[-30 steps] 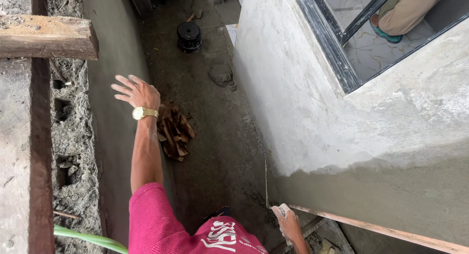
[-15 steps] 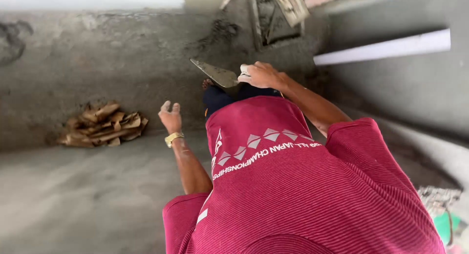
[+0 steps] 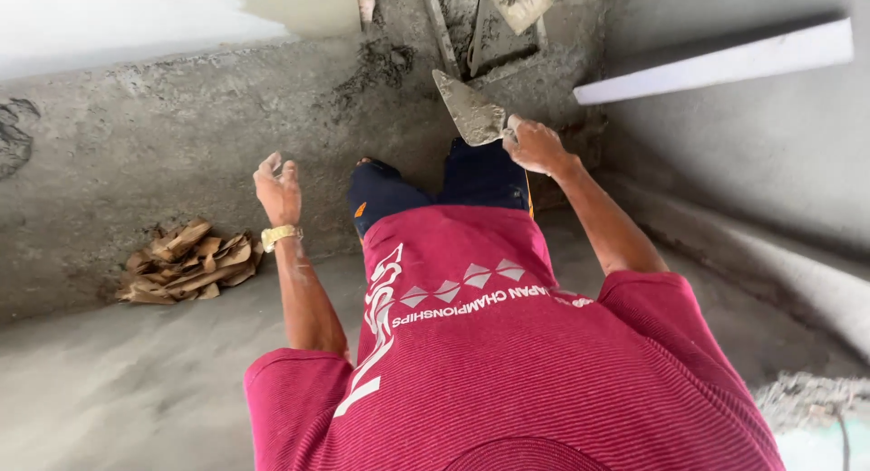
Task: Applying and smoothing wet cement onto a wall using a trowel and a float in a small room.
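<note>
Grip: R hand (image 3: 536,146) clamped on 1 trowel (image 3: 469,109), blade pointing up-left, long axis diagonal; L hand (image 3: 278,186) loosely curled, empty.

Since a second ago the view has swung from the grey wall and window opening down onto the person's own red shirt and dark trousers. The right hand (image 3: 536,145), then low beside a wooden strip, is now raised, gripping a mortar-smeared trowel (image 3: 469,108). The left hand (image 3: 278,188), earlier spread against the wall, now hangs loosely curled beside the brown scraps (image 3: 186,262).
</note>
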